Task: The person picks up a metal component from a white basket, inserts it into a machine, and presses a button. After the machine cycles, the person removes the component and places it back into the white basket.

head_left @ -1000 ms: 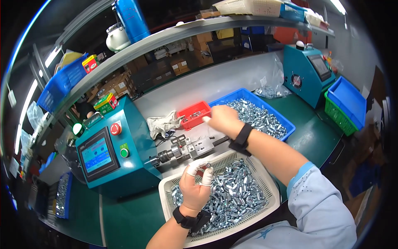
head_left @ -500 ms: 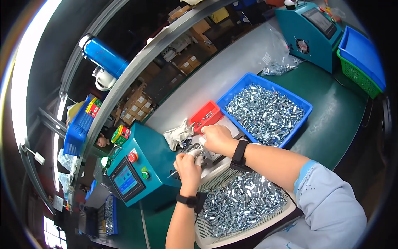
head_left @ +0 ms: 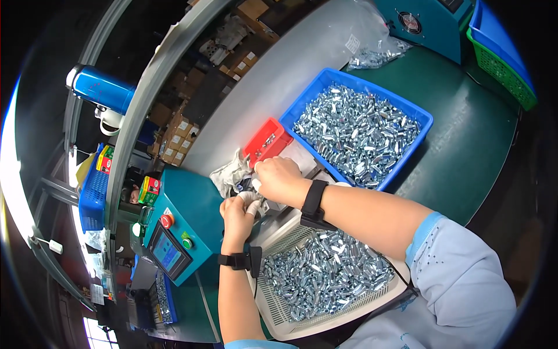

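Observation:
Both of my hands work at a small metal fixture beside the teal machine, with white covers on some fingertips. My left hand has its fingers curled and pinched at the fixture's left end. Just above and right of it, my right hand is closed, fingers bent downward. Whatever lies between the fingertips is hidden. A red bin holding a few small metal parts stands just beyond my right hand. Next to it lies a crumpled whitish glove or cloth.
A blue tub full of shiny metal pieces sits to the right. Under my forearms is a cream basket of similar pieces. A bagged batch, another teal machine and stacked green and blue baskets stand farther back.
The whole view has shifted, so the bench items appear farther up and left. My hands stay close together at the fixture, fingers still bent, with only slight movement.

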Action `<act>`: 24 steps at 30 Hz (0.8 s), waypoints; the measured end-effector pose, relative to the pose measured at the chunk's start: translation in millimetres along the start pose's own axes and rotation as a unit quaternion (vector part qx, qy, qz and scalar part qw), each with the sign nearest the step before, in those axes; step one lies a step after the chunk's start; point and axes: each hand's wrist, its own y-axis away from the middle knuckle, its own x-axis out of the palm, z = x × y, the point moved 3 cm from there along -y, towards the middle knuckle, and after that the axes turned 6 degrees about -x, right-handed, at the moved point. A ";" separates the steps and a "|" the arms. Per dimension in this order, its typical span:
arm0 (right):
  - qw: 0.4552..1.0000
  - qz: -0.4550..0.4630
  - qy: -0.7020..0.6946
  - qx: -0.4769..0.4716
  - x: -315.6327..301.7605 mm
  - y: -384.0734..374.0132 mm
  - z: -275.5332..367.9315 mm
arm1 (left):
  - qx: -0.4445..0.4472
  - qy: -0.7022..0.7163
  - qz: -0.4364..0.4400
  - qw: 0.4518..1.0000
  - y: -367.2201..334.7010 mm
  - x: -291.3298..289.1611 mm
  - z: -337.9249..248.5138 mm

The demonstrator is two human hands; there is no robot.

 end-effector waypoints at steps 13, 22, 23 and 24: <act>0.999 0.044 0.006 0.001 0.2 0.8 2.9 | -0.050 0.083 0.118 0.988 -6.5 1.9 7.3; 0.992 0.124 -0.003 0.001 -2.7 7.0 10.5 | -0.053 0.095 0.166 0.980 86.7 17.1 -80.5; 0.988 0.155 -0.001 0.001 -1.5 9.7 13.8 | -0.061 0.094 0.161 0.981 91.7 24.7 -79.4; 0.982 0.187 0.003 0.002 -0.6 12.7 17.2 | -0.033 0.061 0.150 0.986 95.8 30.7 -80.2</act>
